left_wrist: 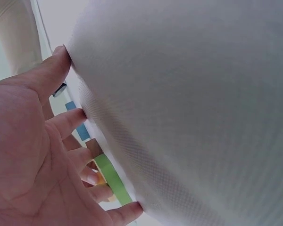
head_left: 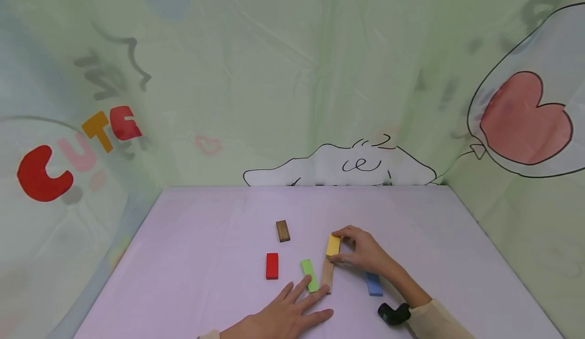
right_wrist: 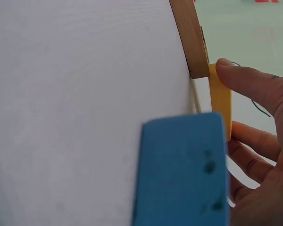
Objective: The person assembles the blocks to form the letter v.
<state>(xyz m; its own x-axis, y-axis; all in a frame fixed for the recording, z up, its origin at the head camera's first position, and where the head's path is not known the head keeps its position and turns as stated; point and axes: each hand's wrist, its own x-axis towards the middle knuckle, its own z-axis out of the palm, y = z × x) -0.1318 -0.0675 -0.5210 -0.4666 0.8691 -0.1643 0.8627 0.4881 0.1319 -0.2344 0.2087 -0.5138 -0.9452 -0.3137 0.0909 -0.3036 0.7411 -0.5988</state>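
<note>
In the head view my right hand (head_left: 365, 250) pinches a yellow block (head_left: 333, 245) between thumb and fingers. Its near end meets the far end of a tan wooden block (head_left: 327, 274); the right wrist view shows the yellow block (right_wrist: 220, 101) beside that end, and whether it rests on the table I cannot tell. My left hand (head_left: 285, 311) lies with spread fingers, fingertips at the tan block and at a light green block (head_left: 307, 268). From the left wrist, the green block (left_wrist: 114, 180) appears just beyond the fingers.
A blue block (head_left: 374, 284) lies under the right forearm's edge. Left of the hands are a red block (head_left: 271, 266) and, farther back, a dark brown block (head_left: 283, 231). A black device (head_left: 394, 314) sits at the right wrist. Printed curtains surround the white table (head_left: 205, 237).
</note>
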